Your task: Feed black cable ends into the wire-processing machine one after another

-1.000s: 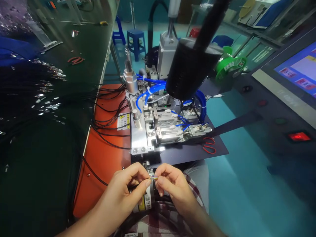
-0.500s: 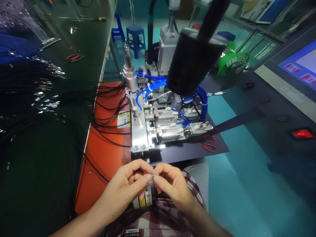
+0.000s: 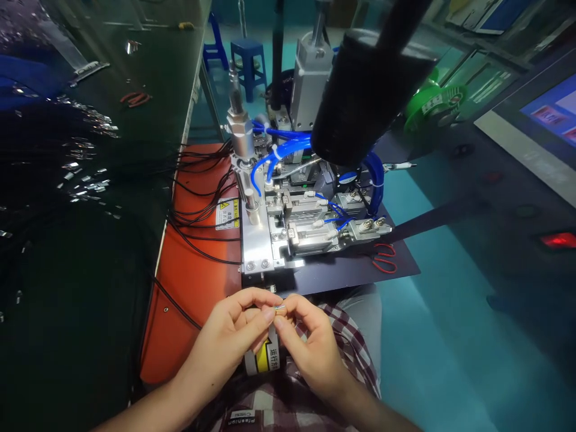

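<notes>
Thin coloured wires point(image 3: 279, 310) show between the fingertips of both hands, close to my lap. My left hand point(image 3: 240, 327) is closed, pinching the wires between thumb and forefinger. From the other side my right hand point(image 3: 310, 342) pinches at their ends, its thumb just below them. How many wires there are is too small to make out. Beyond the hands stands a metal machine point(image 3: 256, 240) with clamps and blue air tubes point(image 3: 288, 147). A label with yellow and black marks point(image 3: 265, 358) shows under the hands.
Black cables point(image 3: 207, 237) run over the orange machine base point(image 3: 189, 324) from the dark table at left. A black lamp head point(image 3: 369, 102) hangs over the machine. Red-handled scissors point(image 3: 384, 258) lie on the dark plate. A screen panel point(image 3: 549, 120) stands at right.
Both hands stay together at the wires; the right thumb and fingertips have shifted slightly, and the wires now show at a different angle. The view has moved a little.
</notes>
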Demonstrator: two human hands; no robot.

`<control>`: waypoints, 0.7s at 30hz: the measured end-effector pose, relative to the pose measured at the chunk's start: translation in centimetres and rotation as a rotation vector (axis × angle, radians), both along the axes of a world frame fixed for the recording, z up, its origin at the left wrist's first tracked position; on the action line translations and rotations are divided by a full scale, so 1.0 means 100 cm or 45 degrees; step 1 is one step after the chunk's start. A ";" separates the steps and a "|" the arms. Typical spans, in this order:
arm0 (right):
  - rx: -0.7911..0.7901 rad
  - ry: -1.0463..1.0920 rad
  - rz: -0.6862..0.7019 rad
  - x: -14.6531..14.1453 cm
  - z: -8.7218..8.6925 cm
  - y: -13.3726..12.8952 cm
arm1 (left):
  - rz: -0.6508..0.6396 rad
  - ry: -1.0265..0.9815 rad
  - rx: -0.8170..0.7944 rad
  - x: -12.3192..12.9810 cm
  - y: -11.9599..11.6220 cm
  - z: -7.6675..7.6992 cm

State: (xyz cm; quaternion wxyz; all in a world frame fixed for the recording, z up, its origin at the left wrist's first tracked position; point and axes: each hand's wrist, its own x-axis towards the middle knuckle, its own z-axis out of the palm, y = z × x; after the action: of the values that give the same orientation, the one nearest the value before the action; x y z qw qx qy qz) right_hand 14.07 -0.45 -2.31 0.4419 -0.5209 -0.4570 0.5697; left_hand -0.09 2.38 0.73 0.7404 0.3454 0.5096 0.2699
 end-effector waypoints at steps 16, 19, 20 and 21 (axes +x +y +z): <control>-0.118 -0.024 -0.023 0.011 0.003 0.005 | 0.004 0.065 -0.100 -0.001 0.001 -0.001; -0.129 0.017 -0.059 0.014 0.004 0.007 | -0.017 0.047 -0.088 -0.001 0.001 -0.002; -0.126 0.026 -0.063 0.013 0.004 0.008 | -0.017 0.046 -0.084 -0.001 0.001 -0.002; -0.123 0.035 -0.063 0.012 0.004 0.008 | -0.017 0.046 -0.081 0.000 0.001 -0.001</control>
State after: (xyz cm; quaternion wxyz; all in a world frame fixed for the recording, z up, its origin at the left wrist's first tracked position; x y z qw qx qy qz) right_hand 15.28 0.34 -1.91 0.4364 -0.5451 -0.4097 0.5870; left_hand -0.14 2.50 0.60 0.7434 0.3297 0.5291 0.2423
